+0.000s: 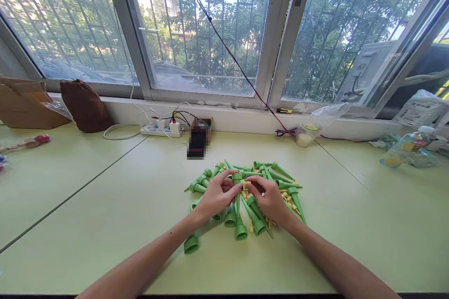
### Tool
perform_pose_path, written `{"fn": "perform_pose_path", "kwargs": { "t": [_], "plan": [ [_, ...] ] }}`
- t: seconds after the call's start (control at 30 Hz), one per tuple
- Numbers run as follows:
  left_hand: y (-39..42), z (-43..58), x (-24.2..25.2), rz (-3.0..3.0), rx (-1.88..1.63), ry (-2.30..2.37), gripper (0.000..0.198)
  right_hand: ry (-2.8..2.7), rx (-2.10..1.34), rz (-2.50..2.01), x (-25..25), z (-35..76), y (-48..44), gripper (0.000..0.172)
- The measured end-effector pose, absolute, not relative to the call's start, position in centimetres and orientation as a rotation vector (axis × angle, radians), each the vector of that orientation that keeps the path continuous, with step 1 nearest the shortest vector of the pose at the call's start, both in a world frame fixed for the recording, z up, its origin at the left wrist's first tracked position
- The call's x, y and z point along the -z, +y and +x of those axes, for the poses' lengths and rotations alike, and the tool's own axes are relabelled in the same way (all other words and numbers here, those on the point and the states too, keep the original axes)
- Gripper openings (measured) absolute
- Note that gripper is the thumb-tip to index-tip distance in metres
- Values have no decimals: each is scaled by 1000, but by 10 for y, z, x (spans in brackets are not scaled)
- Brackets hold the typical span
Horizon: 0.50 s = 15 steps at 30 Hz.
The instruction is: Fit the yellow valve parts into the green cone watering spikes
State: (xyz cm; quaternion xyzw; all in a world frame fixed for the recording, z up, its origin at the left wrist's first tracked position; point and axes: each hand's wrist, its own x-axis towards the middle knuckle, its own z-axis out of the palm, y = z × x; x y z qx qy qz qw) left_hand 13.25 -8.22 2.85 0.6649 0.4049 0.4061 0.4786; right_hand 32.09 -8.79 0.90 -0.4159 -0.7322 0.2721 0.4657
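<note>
A heap of several green cone-shaped plastic spikes (277, 174) with small yellow parts (286, 195) among them lies on the pale green table (105, 205). My left hand (216, 195) is closed in a pinch on one green spike (237, 184) held over the heap. My right hand (268, 198) is closed beside it, fingertips pinching a small yellow part (244, 185) at the spike's top. Both hands meet at the middle of the heap.
A power strip (162, 130) with plugs and cables sits by the window sill, a dark box (198, 142) in front of it. A brown pouch (84, 105) and cardboard box (24, 103) stand at left. A small jar (304, 134) and plastic bags (409, 149) lie at right.
</note>
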Motion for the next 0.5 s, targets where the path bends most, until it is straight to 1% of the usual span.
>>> {"fn": "perform_pose_path", "kwargs": {
  "t": [0.23, 0.5],
  "plan": [
    [-82, 132, -28, 1638, -990, 987, 36, -1827, -656, -1018, -11, 321, -89, 27],
    [-82, 133, -28, 1626, -1003, 975, 36, -1824, -670, -1005, -11, 320, -89, 24]
  ]
}}
